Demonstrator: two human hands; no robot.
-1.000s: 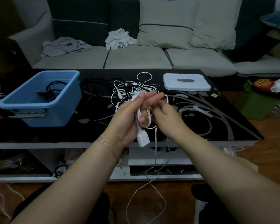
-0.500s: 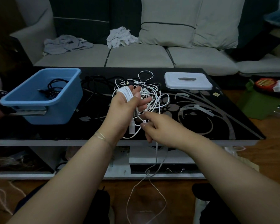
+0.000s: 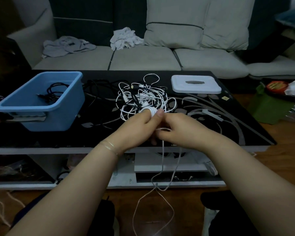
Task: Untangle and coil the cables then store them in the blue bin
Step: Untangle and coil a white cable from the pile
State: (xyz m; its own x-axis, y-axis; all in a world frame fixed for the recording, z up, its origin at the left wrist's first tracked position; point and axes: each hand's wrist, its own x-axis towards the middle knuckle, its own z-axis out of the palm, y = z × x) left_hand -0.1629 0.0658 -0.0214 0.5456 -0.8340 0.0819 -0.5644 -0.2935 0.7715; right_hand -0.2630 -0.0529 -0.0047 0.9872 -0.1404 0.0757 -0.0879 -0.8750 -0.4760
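Note:
My left hand holds a small coil of white cable wound around its fingers, over the front of the black table. My right hand is pressed against it and pinches the same white cable, whose loose end hangs down past the table edge to the floor. A tangle of white and black cables lies on the table just behind my hands. The blue bin stands at the table's left with a black coiled cable inside.
A white lid lies at the table's back right. More black cables sprawl between bin and tangle. A sofa with cushions and crumpled cloths is behind the table. A green bag and clutter sit on the floor right.
My hands have dropped lower and come together. My left hand has turned so the coil now sits at its fingertips, and my right hand moved up against it with the cable.

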